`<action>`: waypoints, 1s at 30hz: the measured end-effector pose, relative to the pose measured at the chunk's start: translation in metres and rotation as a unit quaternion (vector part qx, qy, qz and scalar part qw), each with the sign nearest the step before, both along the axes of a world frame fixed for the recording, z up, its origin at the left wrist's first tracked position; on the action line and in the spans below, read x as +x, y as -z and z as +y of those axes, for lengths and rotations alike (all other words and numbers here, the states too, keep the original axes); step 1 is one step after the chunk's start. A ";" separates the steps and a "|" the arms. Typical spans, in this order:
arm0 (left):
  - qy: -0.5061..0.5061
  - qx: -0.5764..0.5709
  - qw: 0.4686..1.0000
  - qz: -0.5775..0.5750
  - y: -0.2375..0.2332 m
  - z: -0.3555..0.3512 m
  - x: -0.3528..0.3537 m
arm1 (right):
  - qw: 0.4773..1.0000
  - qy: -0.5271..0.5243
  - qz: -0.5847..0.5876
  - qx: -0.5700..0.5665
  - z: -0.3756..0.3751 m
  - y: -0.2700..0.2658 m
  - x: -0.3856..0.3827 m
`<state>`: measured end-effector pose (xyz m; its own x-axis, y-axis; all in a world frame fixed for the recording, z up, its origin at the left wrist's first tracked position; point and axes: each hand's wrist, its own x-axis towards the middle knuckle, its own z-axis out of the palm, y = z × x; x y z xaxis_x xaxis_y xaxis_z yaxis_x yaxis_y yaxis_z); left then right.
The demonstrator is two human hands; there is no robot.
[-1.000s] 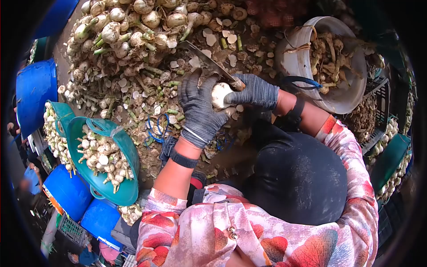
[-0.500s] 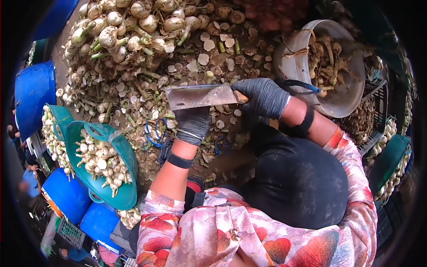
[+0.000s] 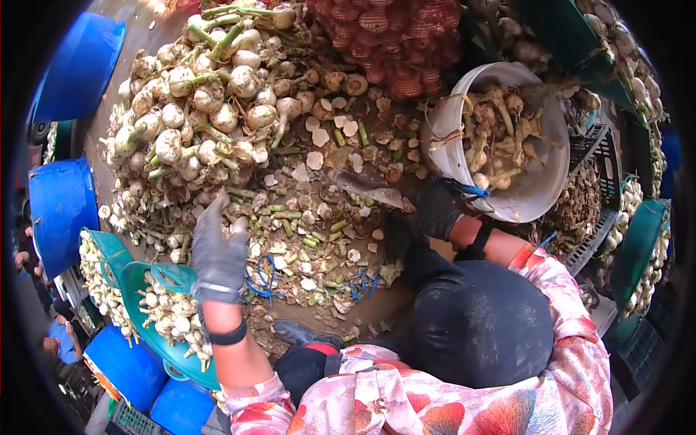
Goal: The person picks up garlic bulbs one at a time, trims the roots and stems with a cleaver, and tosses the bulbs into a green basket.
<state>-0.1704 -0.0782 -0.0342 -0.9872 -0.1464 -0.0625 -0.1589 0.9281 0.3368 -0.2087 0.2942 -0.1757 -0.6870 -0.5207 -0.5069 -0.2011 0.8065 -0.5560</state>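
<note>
The cleaver (image 3: 371,191) hangs above the trimmings (image 3: 308,243), clasped in the grip of the right hand (image 3: 436,212) beside the white bucket (image 3: 451,125). The left hand (image 3: 220,254) has a loosened grip — fingers extended at the edge of the garlic pile (image 3: 207,98), near the teal tub (image 3: 133,293).

From the wearer's head, a camera is looking forward and steeply down, framing the left hand (image 3: 220,254) and right hand (image 3: 436,210) close by above the floor (image 3: 384,301); its wide, dark-rimmed view is curving outward, catching the patterned shirt (image 3: 500,417) below, heaped bulbs (image 3: 196,109) ahead and blue tubs (image 3: 63,217) at left.
</note>
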 end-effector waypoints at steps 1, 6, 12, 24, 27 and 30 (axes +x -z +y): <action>0.026 0.041 0.999 -0.004 0.009 0.028 -0.031 | 0.998 0.024 0.032 -0.053 0.004 0.009 0.006; 0.168 0.024 0.985 -0.023 0.086 0.111 -0.171 | 0.999 0.037 0.011 -0.004 0.016 -0.003 0.019; 0.189 -0.134 0.971 -0.053 0.157 0.154 -0.267 | 0.993 0.079 -0.088 -0.010 0.026 0.004 0.014; 0.260 -0.205 0.903 -0.275 0.133 0.129 -0.162 | 0.995 0.059 0.075 -0.009 0.026 0.025 0.021; 0.244 -0.169 0.924 -0.241 0.127 0.105 -0.105 | 0.991 0.064 0.110 0.037 0.029 0.018 0.024; 0.207 -0.134 0.955 -0.162 0.131 0.074 -0.055 | 0.996 0.079 0.034 -0.012 0.030 0.012 0.028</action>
<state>-0.2251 -0.0043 -0.1650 -0.8990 0.1988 -0.3902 0.1852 0.9800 0.0726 -0.1802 0.3242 -0.1874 -0.7933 -0.4152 -0.4453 -0.1110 0.8178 -0.5648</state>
